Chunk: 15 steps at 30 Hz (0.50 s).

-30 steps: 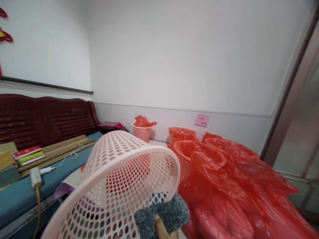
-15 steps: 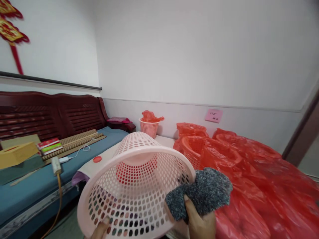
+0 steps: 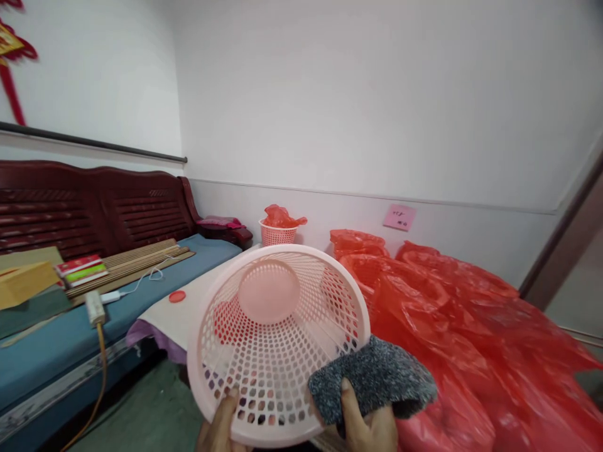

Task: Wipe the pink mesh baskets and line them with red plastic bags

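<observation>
A pale pink perforated plastic basket [image 3: 277,342] is held up in front of me, its wide mouth tilted toward me so that the solid round bottom shows inside. My left hand [image 3: 221,424] grips the rim at the lower left, thumb over the inner wall and the other fingers hidden below. My right hand [image 3: 367,420] pinches a dark grey speckled cloth [image 3: 372,376] against the basket's right rim. The thumb lies on top of the cloth; the fingers beneath are mostly out of sight.
Red plastic bags [image 3: 452,339] cover the right side, with baskets partly inside them. A smaller pink basket [image 3: 278,236] with a red bag stands by the wall. A red disc [image 3: 177,296] lies on the pale tabletop [image 3: 164,317]. Left is a wooden bench [image 3: 141,216] with a blue cushion.
The basket has tipped so its mouth faces me more and its bottom shows. My left hand has moved right and come further into view. The cloth stays at the right rim.
</observation>
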Available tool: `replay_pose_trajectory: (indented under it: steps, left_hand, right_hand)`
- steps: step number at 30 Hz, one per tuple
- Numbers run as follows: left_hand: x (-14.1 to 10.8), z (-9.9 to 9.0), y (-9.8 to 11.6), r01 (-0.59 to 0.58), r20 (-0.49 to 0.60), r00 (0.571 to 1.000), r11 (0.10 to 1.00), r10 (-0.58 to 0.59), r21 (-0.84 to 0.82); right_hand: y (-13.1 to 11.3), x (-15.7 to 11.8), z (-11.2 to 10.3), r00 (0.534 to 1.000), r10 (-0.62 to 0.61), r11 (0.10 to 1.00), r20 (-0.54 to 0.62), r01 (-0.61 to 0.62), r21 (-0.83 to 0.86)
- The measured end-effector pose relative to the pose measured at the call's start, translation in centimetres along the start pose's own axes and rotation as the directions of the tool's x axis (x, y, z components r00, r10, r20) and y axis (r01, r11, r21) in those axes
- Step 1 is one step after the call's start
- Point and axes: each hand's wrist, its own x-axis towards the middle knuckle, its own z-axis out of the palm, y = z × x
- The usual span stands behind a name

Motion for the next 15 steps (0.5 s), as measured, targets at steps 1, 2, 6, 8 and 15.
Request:
replay_pose_trajectory:
  steps: [1, 2, 6, 8, 15]
  left_hand:
    - [-0.2, 0.3, 0.0, 0.020, -0.001, 1.000, 1.000, -0.020, 0.003]
    - [-0.5, 0.6, 0.1, 0.047, -0.005, 0.999, 0.999, -0.047, 0.004]
    - [-1.1, 1.5, 0.5, 0.162, 0.009, 0.987, 0.987, -0.162, 0.012]
    - [-1.1, 1.7, 0.6, 0.183, 0.030, 0.983, 0.983, -0.183, 0.017]
    - [-0.6, 0.9, -0.8, 0.229, 0.074, 0.970, 0.973, -0.230, 0.018]
  right_hand:
    - [-0.2, 0.1, -0.3, 1.000, -0.023, 0.999, -0.018, 0.023, -0.027]
    - [-0.4, 0.2, -0.7, 0.998, -0.046, 0.998, -0.032, 0.044, -0.051]
    - [-1.5, 0.4, -1.9, 0.996, -0.088, 0.995, -0.012, 0.087, -0.057]
    - [-2.0, 0.5, -2.1, 0.997, -0.066, 0.998, 0.031, 0.065, 0.025]
    - [-2.1, 1.5, -2.5, 0.994, 0.099, 0.967, 0.050, -0.108, 0.230]
